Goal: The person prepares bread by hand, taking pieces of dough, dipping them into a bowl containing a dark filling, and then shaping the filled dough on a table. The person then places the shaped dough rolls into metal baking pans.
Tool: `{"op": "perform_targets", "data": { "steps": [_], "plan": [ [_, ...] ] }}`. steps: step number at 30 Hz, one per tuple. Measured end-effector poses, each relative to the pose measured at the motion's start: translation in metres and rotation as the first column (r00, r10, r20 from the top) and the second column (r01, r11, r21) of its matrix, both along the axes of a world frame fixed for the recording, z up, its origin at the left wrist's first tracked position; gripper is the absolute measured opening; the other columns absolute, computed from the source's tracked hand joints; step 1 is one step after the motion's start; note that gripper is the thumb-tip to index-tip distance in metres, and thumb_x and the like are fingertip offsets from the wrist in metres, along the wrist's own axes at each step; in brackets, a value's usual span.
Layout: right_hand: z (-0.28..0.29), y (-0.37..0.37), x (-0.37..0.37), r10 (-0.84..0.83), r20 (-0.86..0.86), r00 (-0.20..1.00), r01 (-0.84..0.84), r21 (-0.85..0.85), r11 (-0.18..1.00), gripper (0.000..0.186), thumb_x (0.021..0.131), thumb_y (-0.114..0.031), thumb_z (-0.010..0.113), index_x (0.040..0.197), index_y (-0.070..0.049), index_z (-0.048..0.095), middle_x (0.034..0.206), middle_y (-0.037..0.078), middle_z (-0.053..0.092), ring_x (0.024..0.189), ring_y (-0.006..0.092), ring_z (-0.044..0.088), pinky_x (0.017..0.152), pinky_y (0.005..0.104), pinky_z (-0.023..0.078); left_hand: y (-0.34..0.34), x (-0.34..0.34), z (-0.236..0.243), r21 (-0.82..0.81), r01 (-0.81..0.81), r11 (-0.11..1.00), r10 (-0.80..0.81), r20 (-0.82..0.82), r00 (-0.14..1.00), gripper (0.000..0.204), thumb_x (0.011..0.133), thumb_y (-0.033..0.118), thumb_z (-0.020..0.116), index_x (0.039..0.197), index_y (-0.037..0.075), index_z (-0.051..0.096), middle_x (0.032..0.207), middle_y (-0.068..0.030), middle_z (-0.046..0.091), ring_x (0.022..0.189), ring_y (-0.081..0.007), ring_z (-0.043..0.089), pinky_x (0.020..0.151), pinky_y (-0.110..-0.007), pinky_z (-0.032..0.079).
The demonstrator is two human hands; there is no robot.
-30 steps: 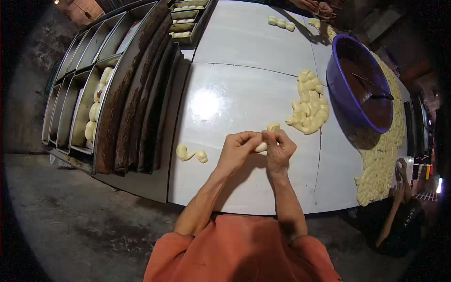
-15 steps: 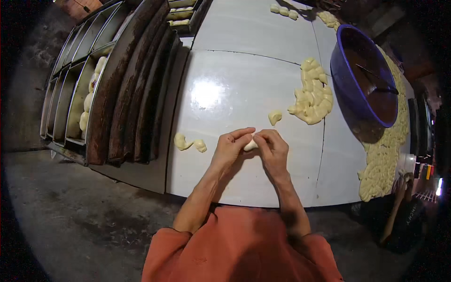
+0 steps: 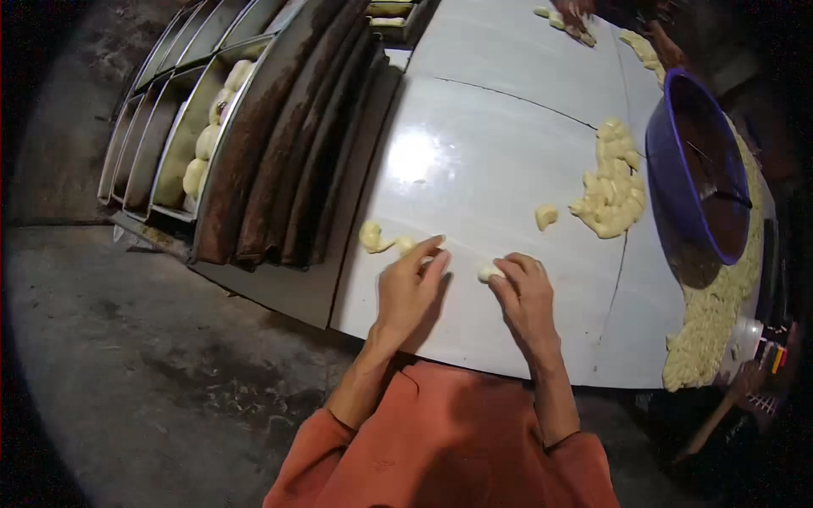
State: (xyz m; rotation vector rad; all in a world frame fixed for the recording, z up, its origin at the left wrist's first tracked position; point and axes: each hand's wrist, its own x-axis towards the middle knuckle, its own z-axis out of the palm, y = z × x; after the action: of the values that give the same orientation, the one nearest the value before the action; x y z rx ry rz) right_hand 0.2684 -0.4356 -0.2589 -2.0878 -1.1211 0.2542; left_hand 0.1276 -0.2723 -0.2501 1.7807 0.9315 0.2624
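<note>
Between the thumb and fingers of my right hand [image 3: 527, 292] is a small pale dough ball [image 3: 489, 273], low over the white table [image 3: 491, 186]. My left hand [image 3: 408, 288] is apart from it, thumb and fingers parted with nothing between them. Just beyond the left fingers lie two joined dough pieces [image 3: 373, 238], one partly covered by that hand. A single dough piece [image 3: 546, 216] rests farther off, beside a larger cluster of cut dough pieces [image 3: 611, 190].
A purple basin [image 3: 660, 161] of brown filling stands at the right, with a broad spread of dough [image 3: 711, 313] along that edge. Stacked metal baking tins [image 3: 178, 161], one holding dough balls [image 3: 203, 144], stand at the left. A co-worker's hand [image 3: 578, 21] is at the far edge.
My hands have separated: the left has drawn away from the dough ball, which stays with the right. The whole view has shifted. A co-worker's hand now shows at the far dough pieces.
</note>
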Motion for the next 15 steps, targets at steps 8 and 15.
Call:
{"op": "perform_targets", "data": {
  "steps": [8,15],
  "plan": [
    [0.031,0.07,-0.026,0.137,-0.189,0.973,-0.127,0.06,0.99,0.025,0.088,-0.014,0.07,0.109,-0.001,0.067,0.108,0.018,0.068,0.096,0.0343,0.066,0.086,0.0432,0.051,0.067,-0.046,-0.01,-0.042,-0.146,0.988,0.147,0.029,0.989,0.038,0.094,0.012,0.069,0.127,-0.005,0.06,0.115,-0.0179,0.067,0.098,-0.0252,0.066,0.087,-0.034,0.051],
    [0.02,0.135,-0.034,0.301,-0.648,0.7,-0.183,0.246,0.952,0.033,0.097,-0.018,0.063,0.121,0.004,0.062,0.114,0.016,0.069,0.101,0.0235,0.068,0.092,0.0344,0.054,0.063,-0.042,-0.008,-0.224,-0.074,0.972,0.151,0.349,0.925,0.051,0.094,0.004,0.067,0.141,0.0,0.049,0.118,-0.011,0.062,0.1,-0.0153,0.064,0.086,-0.027,0.052]
  ]
}}
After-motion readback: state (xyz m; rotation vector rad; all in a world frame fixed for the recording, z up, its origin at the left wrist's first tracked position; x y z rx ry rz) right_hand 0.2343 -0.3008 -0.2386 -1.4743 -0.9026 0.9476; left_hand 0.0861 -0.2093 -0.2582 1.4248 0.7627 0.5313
